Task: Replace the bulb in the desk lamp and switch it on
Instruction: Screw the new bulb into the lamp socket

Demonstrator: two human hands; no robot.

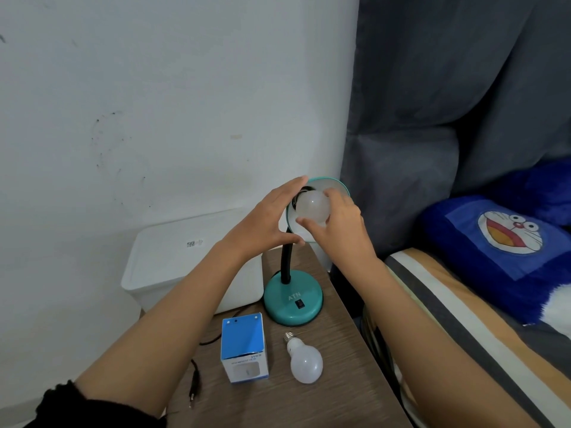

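Note:
A teal desk lamp stands on a wooden bedside table, its round base carrying a black rocker switch. The shade is tipped toward me on a black gooseneck. My left hand grips the shade's left rim. My right hand has its fingers wrapped around a white bulb that sits in the shade's socket. A second white bulb lies loose on the table, screw cap pointing away from me. A blue and white bulb box stands beside it.
The lamp's black plug and cord lie loose on the table's left side. A white lidded bin stands against the wall behind. To the right are a bed with a striped sheet, a blue cartoon pillow and grey curtains.

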